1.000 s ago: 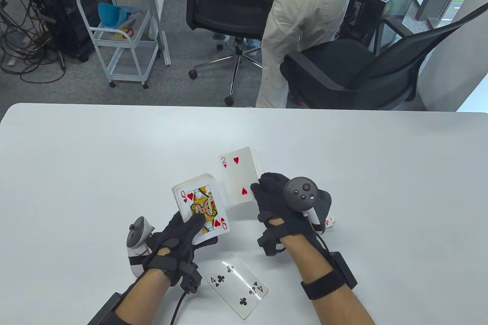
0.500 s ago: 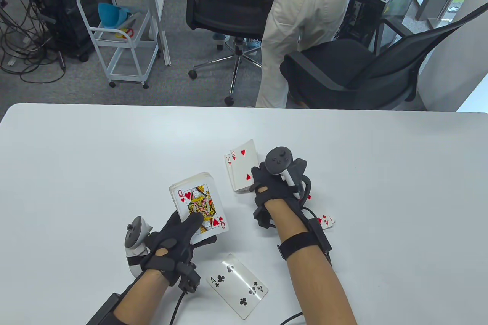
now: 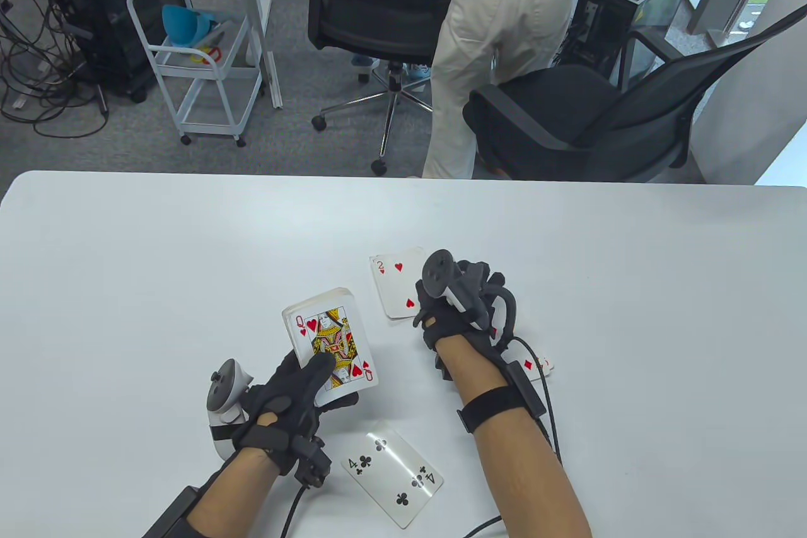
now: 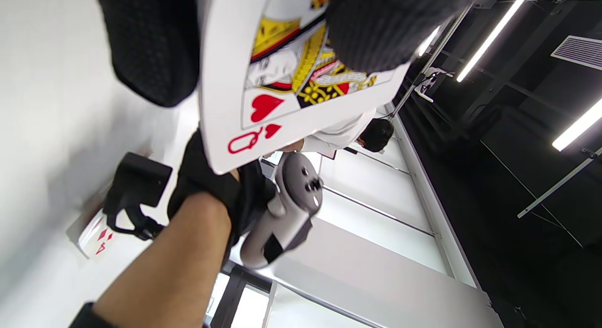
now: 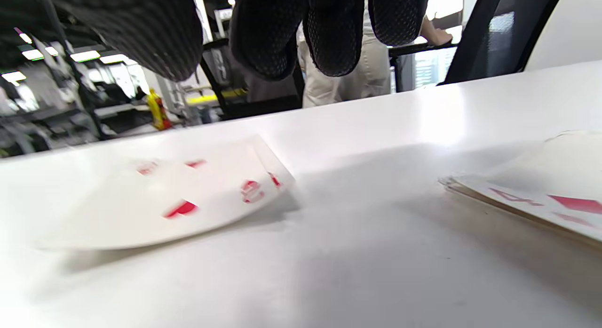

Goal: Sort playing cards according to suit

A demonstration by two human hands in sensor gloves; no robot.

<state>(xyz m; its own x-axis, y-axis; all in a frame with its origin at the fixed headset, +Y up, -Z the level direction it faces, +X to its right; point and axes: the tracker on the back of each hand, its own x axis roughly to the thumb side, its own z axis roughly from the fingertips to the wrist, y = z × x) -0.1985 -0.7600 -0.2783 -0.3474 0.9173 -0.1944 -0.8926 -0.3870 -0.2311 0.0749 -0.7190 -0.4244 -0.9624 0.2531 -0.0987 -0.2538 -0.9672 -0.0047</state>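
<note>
My left hand (image 3: 296,396) holds the deck of cards (image 3: 328,336) face up above the table, with the queen of hearts (image 4: 282,88) on top and my thumb across it. The two of hearts (image 3: 397,282) lies face up on the table on the hearts pile, also seen in the right wrist view (image 5: 174,196). My right hand (image 3: 457,304) hovers just right of it, fingers lifted off the card and holding nothing. A four of clubs (image 3: 392,476) lies near the front edge. A four of diamonds (image 3: 536,366) lies under my right forearm.
The white table (image 3: 126,286) has bare surface to the left, right and far side. Beyond its far edge stand office chairs (image 3: 567,115), a white cart (image 3: 202,58) and a standing person (image 3: 498,33).
My right hand carried the two of hearts down and left, laid it flat on the hearts pile and let go. The left hand with the deck stayed put.
</note>
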